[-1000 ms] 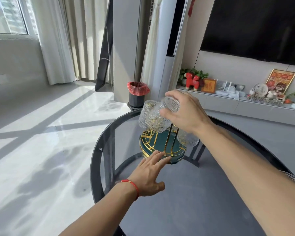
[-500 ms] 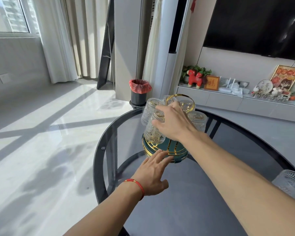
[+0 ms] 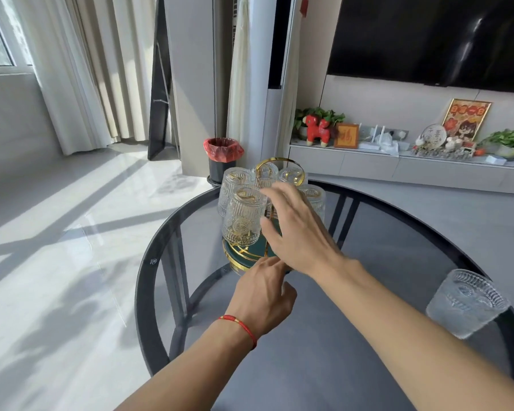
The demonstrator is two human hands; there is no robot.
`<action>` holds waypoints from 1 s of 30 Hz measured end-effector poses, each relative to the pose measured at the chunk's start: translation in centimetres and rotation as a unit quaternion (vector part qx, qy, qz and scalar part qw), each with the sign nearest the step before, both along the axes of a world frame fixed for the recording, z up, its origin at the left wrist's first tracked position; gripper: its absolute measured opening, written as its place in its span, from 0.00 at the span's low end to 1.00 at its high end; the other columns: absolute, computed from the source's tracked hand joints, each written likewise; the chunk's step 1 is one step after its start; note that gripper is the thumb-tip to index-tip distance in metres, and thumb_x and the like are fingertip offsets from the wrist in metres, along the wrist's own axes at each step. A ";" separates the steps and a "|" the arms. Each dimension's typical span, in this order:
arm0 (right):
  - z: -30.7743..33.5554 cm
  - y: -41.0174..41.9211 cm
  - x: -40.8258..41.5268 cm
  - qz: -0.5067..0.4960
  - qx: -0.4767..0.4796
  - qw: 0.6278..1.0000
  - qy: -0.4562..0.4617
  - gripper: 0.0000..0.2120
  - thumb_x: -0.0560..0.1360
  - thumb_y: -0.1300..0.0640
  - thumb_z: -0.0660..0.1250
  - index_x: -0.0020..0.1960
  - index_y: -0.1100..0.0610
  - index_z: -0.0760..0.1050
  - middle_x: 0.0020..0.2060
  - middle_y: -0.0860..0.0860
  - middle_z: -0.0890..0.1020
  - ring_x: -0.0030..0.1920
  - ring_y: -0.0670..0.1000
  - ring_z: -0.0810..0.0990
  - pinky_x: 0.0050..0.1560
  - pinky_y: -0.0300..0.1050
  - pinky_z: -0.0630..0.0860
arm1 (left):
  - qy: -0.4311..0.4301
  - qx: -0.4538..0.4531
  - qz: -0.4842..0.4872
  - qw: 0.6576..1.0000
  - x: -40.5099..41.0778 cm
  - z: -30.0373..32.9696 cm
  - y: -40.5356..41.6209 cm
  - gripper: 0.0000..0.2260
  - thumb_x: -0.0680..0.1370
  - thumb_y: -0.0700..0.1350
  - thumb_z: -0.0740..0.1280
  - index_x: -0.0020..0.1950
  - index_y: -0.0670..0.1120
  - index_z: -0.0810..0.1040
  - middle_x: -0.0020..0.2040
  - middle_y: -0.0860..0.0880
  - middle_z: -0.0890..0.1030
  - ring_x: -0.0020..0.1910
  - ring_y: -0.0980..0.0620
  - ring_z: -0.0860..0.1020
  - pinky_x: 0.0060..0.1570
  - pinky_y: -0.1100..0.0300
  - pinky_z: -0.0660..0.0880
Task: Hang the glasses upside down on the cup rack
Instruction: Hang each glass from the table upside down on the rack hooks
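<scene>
The right hand (image 3: 297,232) is being held open, empty, beside the glasses (image 3: 242,218) hanging upside down on the cup rack (image 3: 244,258); the left hand (image 3: 263,295), loosely open, is touching its base. One glass (image 3: 466,304) is sitting at the near right of the worktop (image 3: 324,366).

The cup rack (image 3: 251,256) stands on the far part of the round worktop (image 3: 368,366), with several glasses hung upside down around it; the nearest hung glass (image 3: 244,216) is on its left front. The right hand (image 3: 297,232) hovers just right of that glass, and the left hand (image 3: 263,295) lies before the rack's base. Another glass (image 3: 466,304) stands well apart at the worktop's right edge.
</scene>
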State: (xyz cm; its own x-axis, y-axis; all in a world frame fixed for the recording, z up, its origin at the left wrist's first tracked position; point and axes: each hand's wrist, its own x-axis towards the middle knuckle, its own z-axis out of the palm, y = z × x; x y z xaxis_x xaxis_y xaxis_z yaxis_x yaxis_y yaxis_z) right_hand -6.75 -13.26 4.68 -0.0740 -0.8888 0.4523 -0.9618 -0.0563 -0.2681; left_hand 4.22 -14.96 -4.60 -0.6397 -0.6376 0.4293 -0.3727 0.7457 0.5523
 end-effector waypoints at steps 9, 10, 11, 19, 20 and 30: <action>-5.6 15.1 -8.3 -0.146 -0.058 0.983 -0.092 0.21 0.76 0.65 0.70 0.68 0.59 0.76 0.67 0.56 0.75 0.69 0.57 0.74 0.71 0.37 0.63 | 0.008 0.270 -0.060 0.961 -4.7 1.0 3.8 0.19 0.72 0.46 0.70 0.63 0.53 0.80 0.57 0.52 0.84 0.57 0.55 0.81 0.58 0.56 0.79; -5.5 16.2 -9.2 -0.171 -0.089 0.975 -0.113 0.21 0.75 0.66 0.70 0.67 0.59 0.77 0.66 0.56 0.76 0.68 0.56 0.74 0.71 0.38 0.64 | 0.005 0.284 -0.066 0.957 -5.1 1.0 4.1 0.19 0.73 0.46 0.70 0.63 0.54 0.80 0.57 0.51 0.84 0.57 0.54 0.81 0.59 0.55 0.80; -5.2 17.1 -10.1 -0.197 -0.123 0.963 -0.137 0.20 0.74 0.67 0.70 0.66 0.59 0.78 0.65 0.55 0.76 0.68 0.56 0.74 0.72 0.41 0.66 | -0.005 0.271 -0.072 0.960 -5.4 0.9 4.4 0.19 0.73 0.46 0.71 0.64 0.54 0.79 0.58 0.52 0.83 0.58 0.54 0.80 0.59 0.54 0.80; -6.9 20.5 -16.1 -0.433 -0.108 0.808 -0.386 0.45 0.72 0.48 0.75 0.82 0.53 0.56 0.76 0.50 0.67 0.75 0.55 0.68 0.69 0.53 0.70 | 0.007 0.212 -0.105 0.971 -6.4 0.8 5.8 0.18 0.76 0.46 0.71 0.65 0.56 0.78 0.60 0.56 0.81 0.62 0.57 0.77 0.57 0.54 0.80; -7.5 20.6 -16.5 -0.423 -0.090 0.797 -0.422 0.48 0.71 0.46 0.77 0.83 0.52 0.55 0.74 0.47 0.70 0.72 0.52 0.72 0.65 0.48 0.70 | 0.012 0.222 -0.109 0.969 -6.6 0.9 5.9 0.18 0.76 0.45 0.72 0.65 0.56 0.78 0.60 0.56 0.82 0.61 0.57 0.78 0.56 0.55 0.80; -7.5 19.6 -14.7 -0.226 -0.040 0.890 -0.395 0.34 0.61 0.42 0.83 0.63 0.35 0.72 0.55 0.31 0.81 0.56 0.31 0.79 0.52 0.35 0.75 | 0.052 0.281 -0.141 0.948 -7.0 1.6 7.0 0.26 0.71 0.61 0.73 0.67 0.57 0.76 0.61 0.56 0.81 0.58 0.60 0.81 0.55 0.58 0.82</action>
State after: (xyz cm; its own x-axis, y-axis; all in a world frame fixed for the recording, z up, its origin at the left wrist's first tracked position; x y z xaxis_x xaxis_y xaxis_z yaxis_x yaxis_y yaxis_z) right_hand -21.49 6.36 -2.80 -0.7379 -0.6555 0.1609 -0.4047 0.2389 -0.8827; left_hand -2.74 -7.98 -2.97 -0.7916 -0.5943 0.1423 -0.1237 0.3838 0.9151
